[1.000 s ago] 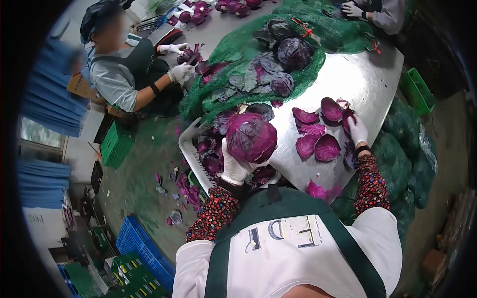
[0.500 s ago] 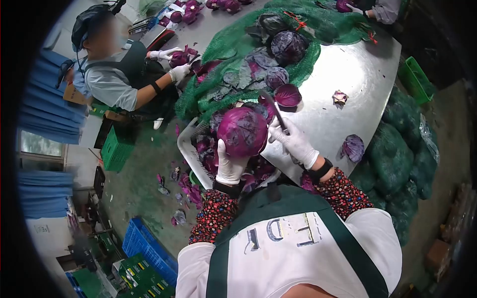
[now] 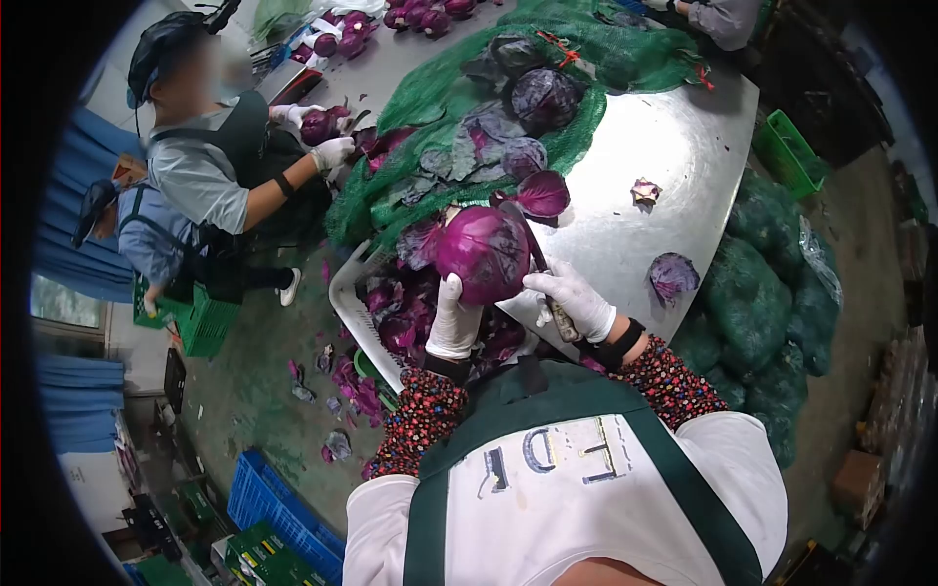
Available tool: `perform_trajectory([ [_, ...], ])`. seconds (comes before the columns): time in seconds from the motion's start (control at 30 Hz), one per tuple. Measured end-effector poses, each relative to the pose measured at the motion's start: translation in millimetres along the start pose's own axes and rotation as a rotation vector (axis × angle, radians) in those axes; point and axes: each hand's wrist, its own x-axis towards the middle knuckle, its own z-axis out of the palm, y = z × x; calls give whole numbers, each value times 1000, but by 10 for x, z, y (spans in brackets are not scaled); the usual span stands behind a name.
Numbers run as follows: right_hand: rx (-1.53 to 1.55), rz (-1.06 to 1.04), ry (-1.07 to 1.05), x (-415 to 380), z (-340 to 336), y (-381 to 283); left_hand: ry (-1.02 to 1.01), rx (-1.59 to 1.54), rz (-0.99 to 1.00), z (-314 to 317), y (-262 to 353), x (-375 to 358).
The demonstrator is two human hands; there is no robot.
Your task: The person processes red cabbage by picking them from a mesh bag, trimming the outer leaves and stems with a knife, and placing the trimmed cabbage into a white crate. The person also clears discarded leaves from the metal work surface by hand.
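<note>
Both of my hands wear white gloves. My left hand [image 3: 454, 322] grips a whole red cabbage [image 3: 484, 252] from below, holding it over the edge of the steel table [image 3: 664, 146]. A knife [image 3: 540, 262] is in my right hand [image 3: 574, 298], with its blade against the cabbage's right side. Under the cabbage stands a white crate [image 3: 347, 308] filled with purple leaf trimmings.
Green net sacks [image 3: 459, 98] with more cabbages cover the table's far side. Loose leaves [image 3: 670, 276] lie on the steel. A person in a grey shirt [image 3: 210, 171] trims a cabbage at the left. Full green sacks [image 3: 772, 322] sit right; blue and green crates on the floor left.
One second ago my right hand swept loose leaves at the table's right edge. It then took up the knife and now has the blade at the cabbage. Most loose leaves are gone.
</note>
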Motion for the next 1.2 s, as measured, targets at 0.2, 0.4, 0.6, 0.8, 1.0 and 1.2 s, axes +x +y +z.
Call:
perform_trajectory([
  [0.2,-200,-102,77,13,-274,228,-38,-277,-144,215,33,11],
  [0.4,-935,48,578,-427,-1547,20,-146,-695,-334,209,73,-66],
  [0.6,-983,-127,858,-779,-2760,971,-272,-748,-392,135,49,-114],
  [0.8,-882,-328,718,-548,-1217,1624,-283,-788,-438,313,99,-182],
  [1.0,-431,-338,307,820,-314,1739,-73,-229,-271,381,104,-250],
  [1.2,-12,-95,378,821,-621,1256,110,648,-5,265,1,-108],
])
